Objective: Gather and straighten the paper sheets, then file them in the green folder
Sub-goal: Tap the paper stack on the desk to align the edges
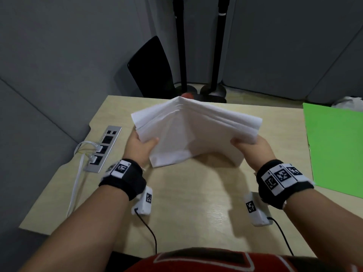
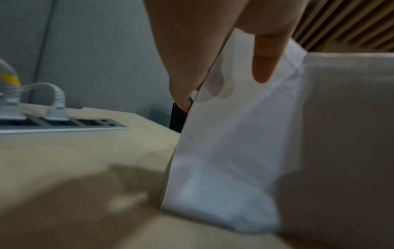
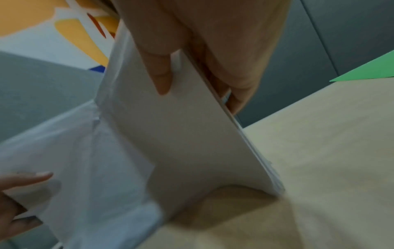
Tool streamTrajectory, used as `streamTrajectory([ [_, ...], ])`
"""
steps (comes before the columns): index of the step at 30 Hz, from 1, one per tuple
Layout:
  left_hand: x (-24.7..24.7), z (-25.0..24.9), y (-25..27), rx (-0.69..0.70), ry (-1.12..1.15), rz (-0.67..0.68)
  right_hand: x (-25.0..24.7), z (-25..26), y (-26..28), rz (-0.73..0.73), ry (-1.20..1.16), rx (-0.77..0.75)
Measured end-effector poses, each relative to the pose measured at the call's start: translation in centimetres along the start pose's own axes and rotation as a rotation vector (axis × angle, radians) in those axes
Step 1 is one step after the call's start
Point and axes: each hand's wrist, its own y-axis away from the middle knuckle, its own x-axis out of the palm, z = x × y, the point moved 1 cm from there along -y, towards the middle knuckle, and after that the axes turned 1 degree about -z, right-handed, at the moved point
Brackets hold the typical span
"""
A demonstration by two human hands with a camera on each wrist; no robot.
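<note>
Two hands are gripping the paper sheets (image 1: 188,130): left hand (image 1: 140,147) and right hand (image 1: 253,147) pinching opposite edges, bowing them above the table (image 1: 196,203), green folder (image 1: 337,150) lying nearby.

Grey padded wall panels (image 1: 59,46) behind a light wood desk (image 1: 186,203) w/ a built-in socket strip (image 1: 103,148); two black stand poles (image 1: 220,46) in the corner.
</note>
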Motion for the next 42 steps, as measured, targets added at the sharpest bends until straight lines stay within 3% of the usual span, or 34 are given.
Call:
streamTrajectory([
  [3,0.2,1.0,0.2,-0.042,-0.082,-0.012,-0.1,-0.5,0.1,0.008,0.043,0.05],
  [9,-1.2,-0.3,-1.0,0.087,0.045,-0.036,-0.8,0.3,0.1,-0.149,-0.34,-0.052],
  [14,-0.7,2.0,-0.7,-0.02,-0.017,-0.013,0.5,-1.5,0.1,-0.057,-0.136,0.018],
  [20,-1.3,0.9,-1.4,0.061,0.074,-0.063,0.0,-0.4,0.0,-0.119,-0.367,-0.081],
  [24,-1.1,2.0,-1.0,-0.072,-0.067,0.055,0.1,-1.5,-0.4,-0.03,-0.087,0.02],
  [26,-0.7,2.3,-0.9,-0.082,-0.139,0.063,0.5,-1.6,-0.3,-0.034,-0.071,0.031],
  [31,-0.7,0.6,-1.0,-0.024,0.205,-0.027,0.3,-0.3,-0.1,-0.129,-0.298,-0.079],
  [33,-0.7,1.2,-1.0,-0.038,0.108,-0.004,0.3,-0.6,-0.2,-0.095,-0.308,-0.052],
  [37,-0.6,3.7,-1.1,-0.13,-0.201,0.033,0.7,-1.9,-0.4,-0.044,-0.077,0.017],
  [42,-0.7,1.3,-1.3,0.023,-0.176,-0.066,-0.7,-1.5,-1.5,-0.154,-0.083,-0.014],
])
